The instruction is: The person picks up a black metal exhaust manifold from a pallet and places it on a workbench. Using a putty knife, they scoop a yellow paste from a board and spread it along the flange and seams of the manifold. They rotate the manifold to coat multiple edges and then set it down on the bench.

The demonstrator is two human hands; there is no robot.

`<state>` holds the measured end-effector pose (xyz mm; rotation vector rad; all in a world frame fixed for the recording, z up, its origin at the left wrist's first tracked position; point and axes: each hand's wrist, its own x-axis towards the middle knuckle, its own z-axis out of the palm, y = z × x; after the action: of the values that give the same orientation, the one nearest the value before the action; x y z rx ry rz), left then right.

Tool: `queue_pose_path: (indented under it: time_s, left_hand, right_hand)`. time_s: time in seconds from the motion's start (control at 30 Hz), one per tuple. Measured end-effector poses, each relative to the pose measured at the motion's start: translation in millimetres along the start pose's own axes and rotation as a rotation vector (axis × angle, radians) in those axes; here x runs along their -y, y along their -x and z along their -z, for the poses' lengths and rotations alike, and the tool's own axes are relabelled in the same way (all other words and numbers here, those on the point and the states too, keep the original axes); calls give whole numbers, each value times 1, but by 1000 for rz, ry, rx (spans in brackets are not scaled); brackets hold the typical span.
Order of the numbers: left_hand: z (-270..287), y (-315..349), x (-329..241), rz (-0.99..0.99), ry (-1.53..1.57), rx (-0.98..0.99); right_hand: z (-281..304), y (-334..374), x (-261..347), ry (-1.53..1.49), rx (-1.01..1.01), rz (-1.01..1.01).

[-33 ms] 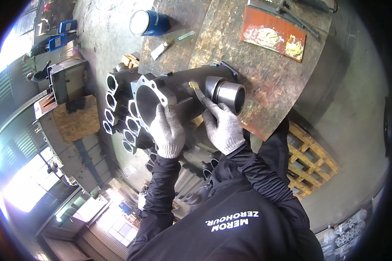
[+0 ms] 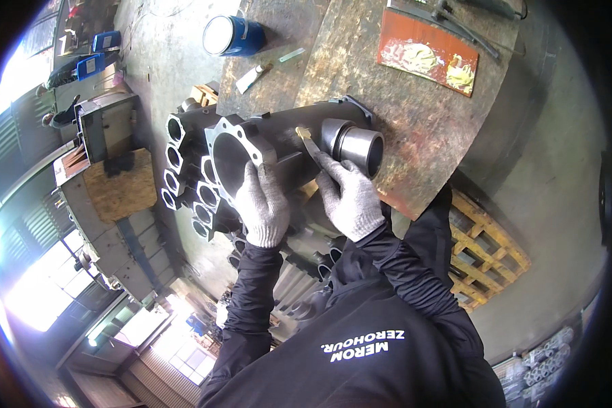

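A black metal cylinder housing point(image 2: 272, 129) lies on its side across the near left corner of the worktable. Its open end carries a bright machined flange point(image 2: 264, 154) with bolt holes, and a short shiny pipe stub point(image 2: 353, 146) juts out toward the right. My gloved left hand point(image 2: 263, 207) grips the flange rim, thumb at the opening and fingers along the outside. In my gloved right hand point(image 2: 352, 200) is a narrow putty knife point(image 2: 311, 145), index finger stretched along it. Its tip meets a dab of yellowish putty point(image 2: 302, 131) on the housing's upper surface.
An orange-red board point(image 2: 394, 41) smeared with putty lies on the far part of the worktable point(image 2: 415, 136). A blue can point(image 2: 246, 36) and a white tube point(image 2: 249, 79) stand farther left. More flanged housings point(image 2: 175, 158) are gathered left of the table; a yellow pallet point(image 2: 500, 248) lies at right.
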<state>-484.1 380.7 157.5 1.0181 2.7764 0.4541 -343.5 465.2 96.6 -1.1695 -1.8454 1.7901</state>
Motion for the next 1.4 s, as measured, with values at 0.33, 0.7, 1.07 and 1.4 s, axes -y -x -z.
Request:
queue_pose_path:
  time_s: [0.33, 0.7, 1.07, 1.4]
  left_hand:
    - [-2, -5, -2, -65, 25, -61]
    - [2, -12, 14, -55, 36, -72]
    - [18, -19, 57, -254, -241, -92]
    - [28, -35, 72, 305, 209, -21]
  right_hand:
    - [29, -7, 23, -182, 135, 71]
    - [25, -12, 14, -181, 15, -21]
    - [51, -172, -76, 324, 391, 626]
    - [-15, -251, -92, 293, 583, 853]
